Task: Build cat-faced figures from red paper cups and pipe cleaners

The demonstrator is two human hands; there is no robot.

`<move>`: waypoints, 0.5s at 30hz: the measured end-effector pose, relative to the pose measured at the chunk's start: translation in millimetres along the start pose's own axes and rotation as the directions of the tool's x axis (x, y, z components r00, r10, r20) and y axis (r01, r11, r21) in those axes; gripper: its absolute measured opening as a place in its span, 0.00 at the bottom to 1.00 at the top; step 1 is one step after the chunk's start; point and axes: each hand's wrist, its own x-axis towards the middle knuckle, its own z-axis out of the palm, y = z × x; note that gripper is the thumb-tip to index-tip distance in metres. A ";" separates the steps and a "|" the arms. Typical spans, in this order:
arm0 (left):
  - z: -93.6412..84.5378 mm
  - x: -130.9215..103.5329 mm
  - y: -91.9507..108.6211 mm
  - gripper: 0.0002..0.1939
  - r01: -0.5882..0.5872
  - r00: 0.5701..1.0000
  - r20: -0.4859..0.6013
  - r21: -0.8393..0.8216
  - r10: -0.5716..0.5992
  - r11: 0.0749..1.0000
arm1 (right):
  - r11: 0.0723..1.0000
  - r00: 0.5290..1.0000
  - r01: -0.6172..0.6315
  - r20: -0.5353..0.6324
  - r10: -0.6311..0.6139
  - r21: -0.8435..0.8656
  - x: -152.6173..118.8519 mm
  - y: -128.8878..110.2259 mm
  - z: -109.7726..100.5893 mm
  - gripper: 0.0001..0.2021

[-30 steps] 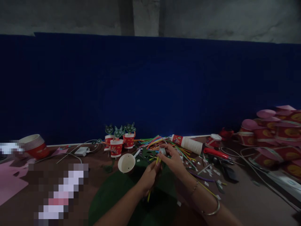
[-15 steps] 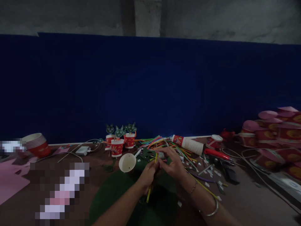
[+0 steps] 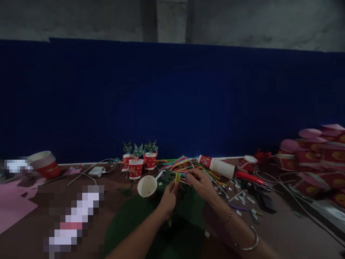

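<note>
My left hand (image 3: 170, 197) is closed around a yellow pipe cleaner (image 3: 177, 177). Two yellow lengths stand side by side above its fingers, and a piece shows below the hand; whether they are one folded stem, I cannot tell. Just to the right, my right hand (image 3: 201, 184) has its thumb and fingers drawn together in a pinch, apart from the left hand. What sits in that pinch is hidden. A white-lined paper cup (image 3: 147, 186) with small dark holes lies tilted left of my hands. Beneath them is a dark green round sheet (image 3: 129, 226).
Three red cups with green animal heads (image 3: 135, 169) stand behind. Colourful pipe cleaners (image 3: 183, 163) lie beside a toppled cup stack (image 3: 222, 168). Rightward are a red-handled tool (image 3: 250, 178), paper scraps, cables and piled red cups (image 3: 309, 158). Another cup stack (image 3: 45, 165) and pink paper (image 3: 16, 201) are left.
My right hand has drawn away rightward from the left hand. Two yellow lengths now show above my left fingers instead of one. The yellow length by my right forearm is no longer visible.
</note>
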 end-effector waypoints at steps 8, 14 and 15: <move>-2.9 -0.4 -3.2 0.22 -0.213 0.977 0.078 0.286 0.199 0.934 | 0.999 0.992 -0.015 0.128 0.019 -0.030 -2.0 -5.1 6.5 0.12; -3.5 -5.1 -1.3 0.22 -0.333 0.943 0.160 0.454 0.292 0.827 | 0.998 0.991 -0.018 0.132 0.025 -0.053 -2.2 -0.3 8.8 0.10; -3.7 -5.5 -1.2 0.23 -0.330 0.944 0.161 0.478 0.289 0.814 | 0.998 0.991 -0.014 0.130 0.023 -0.067 -2.5 0.6 9.3 0.10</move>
